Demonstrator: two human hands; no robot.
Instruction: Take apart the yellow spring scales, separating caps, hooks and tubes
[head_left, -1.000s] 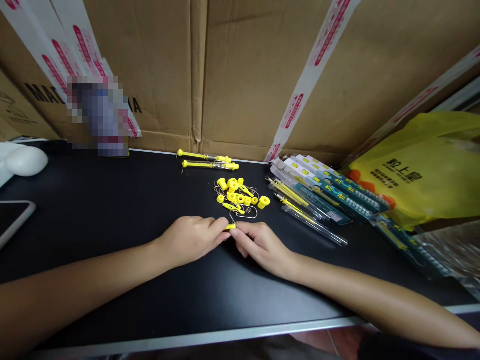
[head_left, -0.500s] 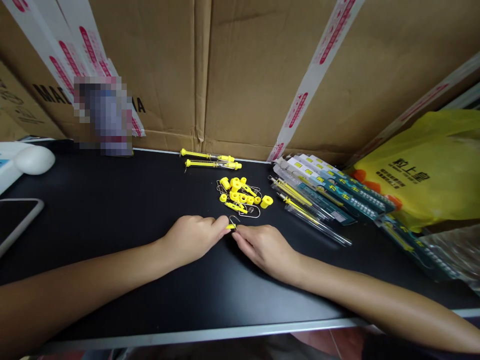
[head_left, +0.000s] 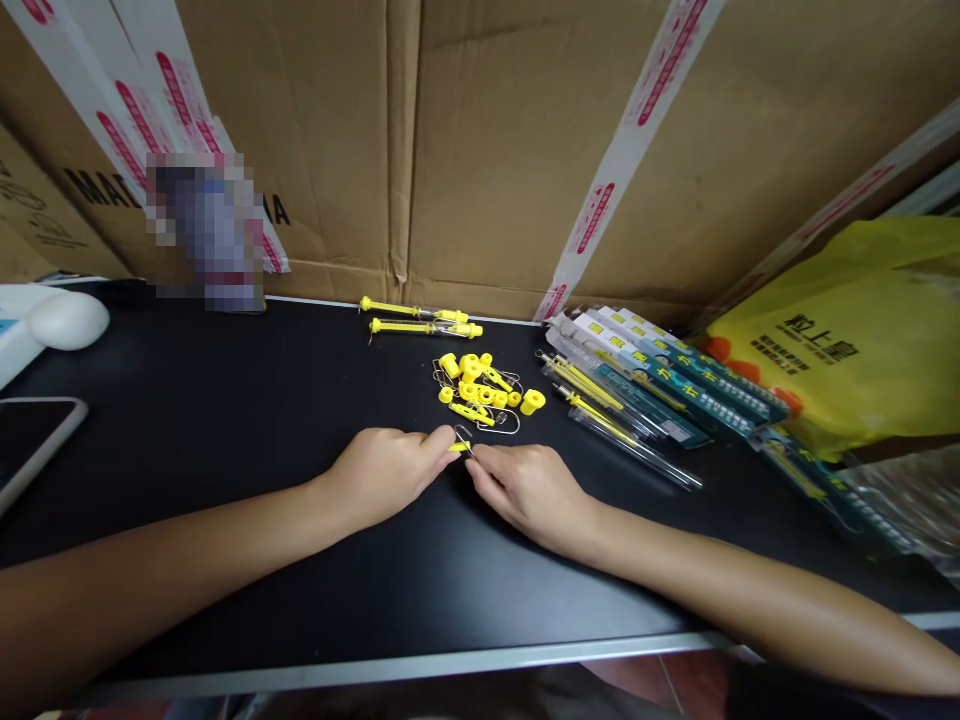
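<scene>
My left hand (head_left: 390, 472) is closed in a pinch on a small yellow plastic piece (head_left: 459, 447). Close beside it, my right hand (head_left: 534, 498) pinches a thin bent metal wire hook (head_left: 465, 436), which meets the yellow piece between my fingertips. Whether the hook passes through the piece I cannot make out. Just beyond my fingers lies a loose pile of yellow caps (head_left: 471, 370), slim yellow rods (head_left: 472, 414) and wire hooks (head_left: 511, 422). Two spring scales (head_left: 426, 328) with yellow ends lie farther back.
Clear tubes (head_left: 637, 440) with yellow inserts and printed flat boxes (head_left: 660, 365) lie at the right, near a yellow plastic bag (head_left: 832, 330). On the left are a phone (head_left: 34, 440) and a white rounded object (head_left: 69, 320). A cardboard box (head_left: 480, 150) stands behind the black table (head_left: 300, 600).
The fingertips of both hands have shifted very slightly, and the hook now leans a little more to the left. Both hands keep their hold; the pile is unchanged.
</scene>
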